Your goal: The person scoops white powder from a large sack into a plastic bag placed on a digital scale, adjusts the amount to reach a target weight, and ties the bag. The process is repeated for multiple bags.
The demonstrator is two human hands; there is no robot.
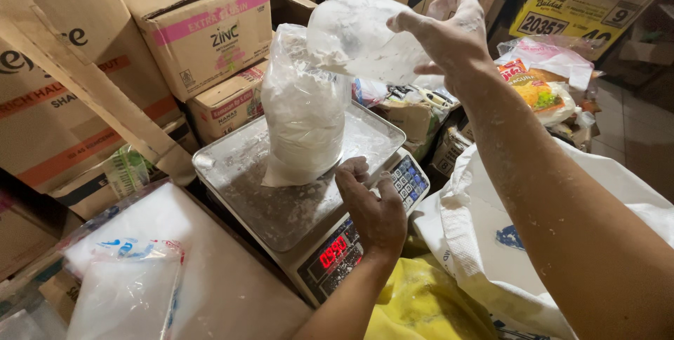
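right hand (pixel 453 34): raised above the scale, fingers closed on a translucent scoop (pixel 361 38) dusted white — scoop tipped toward the mouth of the bag.
scoop: white powder inside, its lip just over the open top of the bag; touching or not, can't tell.
bag (pixel 303 112): clear plastic bag of white powder, upright on the scale pan, top open and loose.
scale pan (pixel 239 164): flat metal tray, dusted with powder, bag sits toward its rear half.
left hand (pixel 375 210): palm down, fingers loosely curled, resting at the pan's front edge just beside the keypad (pixel 409 182) — gripping nothing.
scale display (pixel 333 251): red digits lit, below the left hand.
white sack (pixel 484 242): large, open, right of the scale under the right forearm.
small plastic bags (pixel 126 291): pile at lower left.
cardboard boxes (pixel 203 31): stacked behind the scale.
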